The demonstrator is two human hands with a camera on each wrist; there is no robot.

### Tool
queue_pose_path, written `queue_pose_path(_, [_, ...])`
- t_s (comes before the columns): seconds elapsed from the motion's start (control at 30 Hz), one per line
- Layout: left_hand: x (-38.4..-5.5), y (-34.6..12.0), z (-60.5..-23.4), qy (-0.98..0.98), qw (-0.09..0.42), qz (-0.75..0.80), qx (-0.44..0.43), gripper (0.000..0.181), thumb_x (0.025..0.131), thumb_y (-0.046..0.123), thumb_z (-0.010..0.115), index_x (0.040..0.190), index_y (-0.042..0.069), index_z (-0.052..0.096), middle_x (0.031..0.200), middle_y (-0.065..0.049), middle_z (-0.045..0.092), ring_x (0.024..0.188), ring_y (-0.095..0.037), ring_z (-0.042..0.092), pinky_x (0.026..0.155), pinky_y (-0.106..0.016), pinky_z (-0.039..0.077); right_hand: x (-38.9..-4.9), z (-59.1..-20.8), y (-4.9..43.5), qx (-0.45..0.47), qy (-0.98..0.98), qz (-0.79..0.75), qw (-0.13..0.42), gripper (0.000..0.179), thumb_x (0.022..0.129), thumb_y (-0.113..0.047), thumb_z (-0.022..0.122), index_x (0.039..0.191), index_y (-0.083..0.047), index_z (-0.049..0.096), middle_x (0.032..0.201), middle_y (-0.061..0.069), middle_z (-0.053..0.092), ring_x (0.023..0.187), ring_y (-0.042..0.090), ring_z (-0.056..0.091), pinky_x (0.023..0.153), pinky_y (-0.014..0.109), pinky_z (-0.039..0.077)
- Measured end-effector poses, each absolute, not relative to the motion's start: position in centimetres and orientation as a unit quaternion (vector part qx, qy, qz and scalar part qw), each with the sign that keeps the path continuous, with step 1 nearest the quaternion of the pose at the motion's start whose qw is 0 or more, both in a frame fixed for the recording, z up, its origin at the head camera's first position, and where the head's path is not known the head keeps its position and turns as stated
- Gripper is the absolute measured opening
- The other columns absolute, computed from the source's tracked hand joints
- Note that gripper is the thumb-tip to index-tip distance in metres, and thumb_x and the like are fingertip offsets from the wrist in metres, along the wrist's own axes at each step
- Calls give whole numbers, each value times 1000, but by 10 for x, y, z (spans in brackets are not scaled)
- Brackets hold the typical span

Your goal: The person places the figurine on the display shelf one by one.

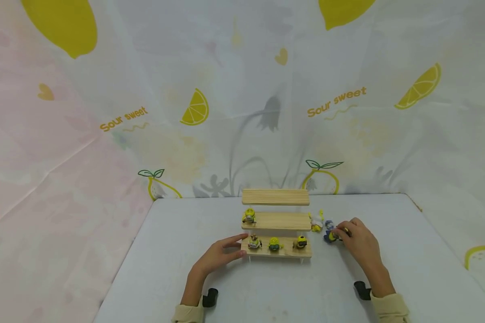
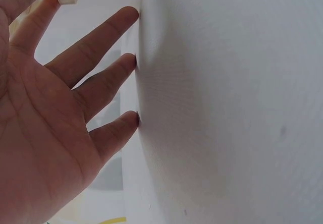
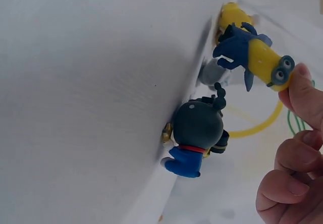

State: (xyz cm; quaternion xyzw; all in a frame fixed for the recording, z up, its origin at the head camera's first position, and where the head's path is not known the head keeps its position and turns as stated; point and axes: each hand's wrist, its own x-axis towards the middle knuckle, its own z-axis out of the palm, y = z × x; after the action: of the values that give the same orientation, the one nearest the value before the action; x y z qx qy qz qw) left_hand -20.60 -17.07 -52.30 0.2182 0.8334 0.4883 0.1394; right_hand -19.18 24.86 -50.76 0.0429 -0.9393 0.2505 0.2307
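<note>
A three-tier wooden shelf point(image 1: 283, 220) stands on the white table. My left hand point(image 1: 223, 254) is at the left end of its lowest board, thumb and forefinger near the board's end. In the left wrist view the fingers of the left hand point(image 2: 50, 113) are spread and mostly straight, some tips meeting the white tabletop. My right hand point(image 1: 359, 242) pinches a yellow Minion figurine point(image 3: 265, 62) with goggles and blue clothing by its head, right of the shelf. Beside it in the right wrist view is a figurine with a round dark head point(image 3: 198, 125) and blue legs.
The lowest board carries three figurines, including a middle yellow one point(image 1: 274, 243). Another figurine point(image 1: 249, 216) stands at the left of the middle board. A white-and-yellow figurine point(image 1: 316, 221) lies right of the shelf. A lemon-print cloth point(image 1: 242, 89) hangs behind the table point(image 1: 266, 296).
</note>
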Motion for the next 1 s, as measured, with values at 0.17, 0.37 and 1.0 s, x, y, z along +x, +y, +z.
queue_pose_path(0.17, [-206,-171,-523,835,138,486,219,58,93,38,69,147,25,50,143,7,53,121,-22,57,102,-59,37,-189,-504,247,45,-940,239,239,11,82,-15,81,86,-10,73,74,-2,45,58,11,38,47,26,31])
queue_pose_path(0.37, [-205,-170,-522,832,138,493,213,57,93,35,71,146,26,52,142,4,54,121,-23,58,102,-61,37,-187,-489,242,49,-937,231,258,12,85,-15,79,89,-10,70,74,0,45,57,12,38,46,25,32])
queue_pose_path(1.0, [-206,-170,-523,836,135,484,220,59,93,39,69,147,24,51,143,8,53,122,-24,57,101,-59,38,-187,-437,211,88,-910,238,328,11,85,-13,79,90,-10,69,74,-1,43,59,12,35,44,26,29])
